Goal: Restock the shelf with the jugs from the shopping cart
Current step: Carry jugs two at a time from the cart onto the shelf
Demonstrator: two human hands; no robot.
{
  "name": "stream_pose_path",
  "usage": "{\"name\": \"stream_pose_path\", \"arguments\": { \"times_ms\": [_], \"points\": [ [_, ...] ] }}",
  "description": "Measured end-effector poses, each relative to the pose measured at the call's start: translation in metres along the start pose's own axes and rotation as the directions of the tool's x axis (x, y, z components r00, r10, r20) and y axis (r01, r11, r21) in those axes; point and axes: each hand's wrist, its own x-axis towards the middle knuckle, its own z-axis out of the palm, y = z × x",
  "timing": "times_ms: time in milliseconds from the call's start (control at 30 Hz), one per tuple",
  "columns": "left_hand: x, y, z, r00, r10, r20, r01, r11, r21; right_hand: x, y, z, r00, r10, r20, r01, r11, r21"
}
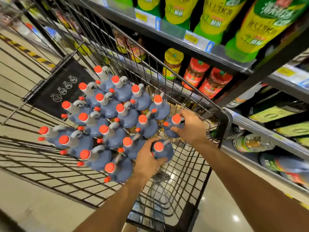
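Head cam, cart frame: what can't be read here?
- Jug labels: head view looks down on caps; bodies hide them.
- Right hand grip on its jug: fingers behind the neck, closure unclear.
- Price tags: blurred.
- Cart wheels: not visible.
- Bottom shelf jugs: blurred, cut by the right edge.

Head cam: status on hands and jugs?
Left hand gripping one jug, right hand on another jug. Both inside shopping cart. Nothing blocking.

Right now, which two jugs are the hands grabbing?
The two nearest jugs: the left hand grips the front jug; the right hand holds the jug by the cart's right side.
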Motion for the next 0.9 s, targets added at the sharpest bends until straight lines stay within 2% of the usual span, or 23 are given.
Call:
{"name": "stream_pose_path", "arguments": {
  "times_ms": [67,133,267,367,500,600,667,767,833,900],
  "points": [
    [0.003,-0.002,0.004,0.997,-0.059,-0.050,0.050,0.987,-0.153,-0.001,0.002,0.007,0.999,0.022,-0.034,-0.020,0.997,0.076],
    [0.004,-0.008,0.006,0.996,-0.081,-0.027,0.071,0.962,-0.264,-0.004,0.003,0.013,0.995,0.047,-0.087,-0.036,0.992,0.125],
    [0.002,-0.027,0.006,0.980,-0.091,0.176,0.136,0.954,-0.266,-0.007,0.004,0.020,0.987,0.067,-0.145,-0.042,0.984,0.170],
    [-0.003,-0.039,0.014,0.963,-0.110,0.247,0.169,0.958,-0.232,-0.008,0.007,0.019,0.992,0.088,-0.089,-0.064,0.968,0.242],
    [-0.002,-0.042,0.033,0.978,-0.199,0.060,0.203,0.977,-0.071,-0.008,0.017,0.021,0.981,0.182,0.059,-0.191,0.914,0.359],
    [0.005,-0.037,0.045,0.974,-0.223,-0.043,0.218,0.970,-0.105,-0.003,0.021,0.028,0.965,0.224,0.133,-0.258,0.894,0.365],
    [0.009,-0.032,0.050,0.970,-0.232,-0.072,0.220,0.965,-0.146,0.002,0.025,0.030,0.957,0.247,0.151,-0.287,0.877,0.386],
    [0.014,-0.033,0.053,0.965,-0.257,-0.050,0.248,0.959,-0.137,0.006,0.035,0.031,0.960,0.207,0.190,-0.268,0.877,0.399],
    [0.014,-0.028,0.046,0.961,-0.270,-0.052,0.266,0.961,-0.078,0.006,0.034,0.028,0.965,0.187,0.185,-0.248,0.883,0.399],
    [0.012,-0.021,0.034,0.973,-0.227,-0.047,0.225,0.974,-0.030,0.005,0.032,0.026,0.962,0.190,0.197,-0.253,0.892,0.374]
  ]
}}
